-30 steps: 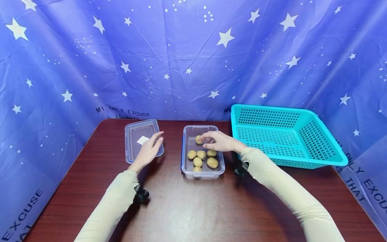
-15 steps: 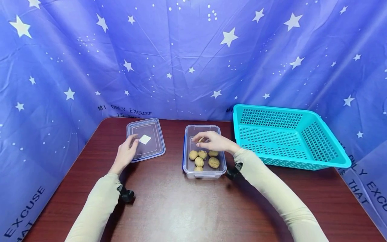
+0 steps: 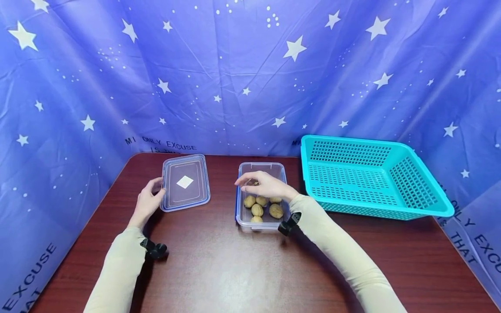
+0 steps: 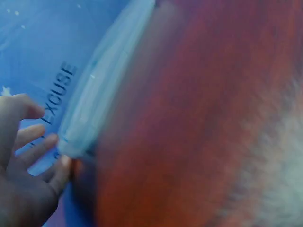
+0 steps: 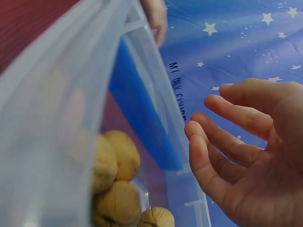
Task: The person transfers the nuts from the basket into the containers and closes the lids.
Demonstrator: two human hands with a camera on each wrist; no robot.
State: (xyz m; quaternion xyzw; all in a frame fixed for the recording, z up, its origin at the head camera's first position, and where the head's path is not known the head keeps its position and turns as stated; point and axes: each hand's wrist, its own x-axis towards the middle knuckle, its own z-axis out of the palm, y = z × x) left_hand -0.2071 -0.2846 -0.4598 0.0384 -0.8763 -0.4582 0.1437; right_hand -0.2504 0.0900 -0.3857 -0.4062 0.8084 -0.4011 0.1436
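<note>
My left hand (image 3: pixel 146 202) is at the left edge of a clear plastic lid (image 3: pixel 192 195) with a blue rim and a white square label. In the left wrist view its fingers are spread, and one fingertip meets the blurred lid's corner (image 4: pixel 73 142); a firm grip is not visible. My right hand (image 3: pixel 266 184) hovers over a clear food container (image 3: pixel 266 225), its fingers loosely bent with nothing between them. Several walnuts (image 3: pixel 256 210) lie inside; the hand partly hides one behind them. The right wrist view shows walnuts (image 5: pixel 118 203) beyond the container's wall and a blue side flap (image 5: pixel 142 111).
A large turquoise perforated basket (image 3: pixel 375 213) stands at the right rear of the dark red wooden table (image 3: pixel 227 274). A blue star-patterned curtain (image 3: pixel 235 65) hangs behind and around the sides. Black wrist cameras are on both forearms.
My left hand has moved left from above the lid to its left edge. My right hand has shifted left over the container, away from the rear walnut. The lid and basket stay in place.
</note>
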